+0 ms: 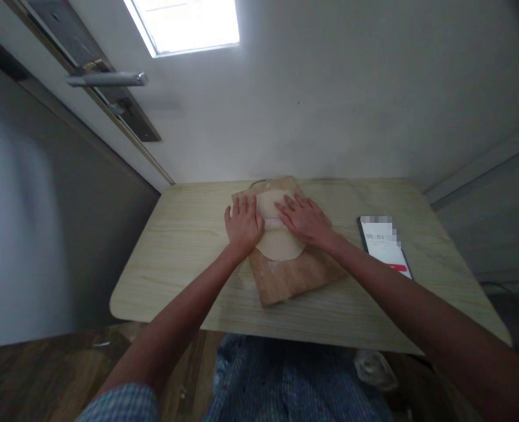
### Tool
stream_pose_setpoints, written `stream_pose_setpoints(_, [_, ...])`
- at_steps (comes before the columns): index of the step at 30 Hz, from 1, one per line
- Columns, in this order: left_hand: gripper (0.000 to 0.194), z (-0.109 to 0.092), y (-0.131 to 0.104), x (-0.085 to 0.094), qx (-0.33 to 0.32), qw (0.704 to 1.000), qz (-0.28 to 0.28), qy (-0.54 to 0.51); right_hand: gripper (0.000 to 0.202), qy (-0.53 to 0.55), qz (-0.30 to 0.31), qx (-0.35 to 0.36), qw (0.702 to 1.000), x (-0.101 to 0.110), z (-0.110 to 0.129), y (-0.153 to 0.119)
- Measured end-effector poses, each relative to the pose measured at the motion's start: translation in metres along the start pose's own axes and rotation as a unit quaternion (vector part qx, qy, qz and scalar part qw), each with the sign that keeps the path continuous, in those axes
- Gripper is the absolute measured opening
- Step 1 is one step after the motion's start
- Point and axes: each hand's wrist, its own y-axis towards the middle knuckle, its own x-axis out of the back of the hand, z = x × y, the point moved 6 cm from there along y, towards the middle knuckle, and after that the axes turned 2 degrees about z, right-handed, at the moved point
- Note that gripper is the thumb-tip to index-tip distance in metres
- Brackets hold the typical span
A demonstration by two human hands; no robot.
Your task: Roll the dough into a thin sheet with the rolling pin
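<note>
A flat, round sheet of pale dough [281,247] lies on a wooden board [286,281]. Across the dough runs a pale rolling pin [275,224], seen only in the short gap between my hands; its ends are hidden. My left hand [244,224] rests palm down over the pin's left part, its fingers stretched forward. On the other side, my right hand [304,220] lies over the right part, fingers extended and slightly spread, pointing up and left. Neither hand's fingers are wrapped round the pin.
The board sits on a light wood table [176,246] against a pale door with a lever handle [110,78]. A phone [385,243] with a lit screen lies right of the board, close to my right forearm. A pale plastic bag [375,369] is below the table's front edge.
</note>
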Motion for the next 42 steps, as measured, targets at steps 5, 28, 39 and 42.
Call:
stream_pose_setpoints(5, [0.05,0.002,0.019,-0.004,0.015,1.0,0.023,-0.013,0.053,0.014,0.015,-0.002,1.0,-0.002,-0.009,0.016])
stream_pose_setpoints(28, [0.053,0.011,0.083,-0.027,0.039,0.993,0.105,-0.04,0.055,0.062,0.071,-0.03,0.995,-0.019,-0.041,0.07])
stream_pose_setpoints(39, [0.056,0.006,0.064,-0.018,0.011,0.996,0.084,-0.012,0.054,0.055,0.088,-0.025,0.994,-0.019,-0.033,0.057])
stream_pose_setpoints(42, [0.055,0.004,0.053,-0.015,0.013,0.998,0.067,-0.008,0.053,0.051,0.074,-0.017,0.996,-0.016,-0.028,0.049])
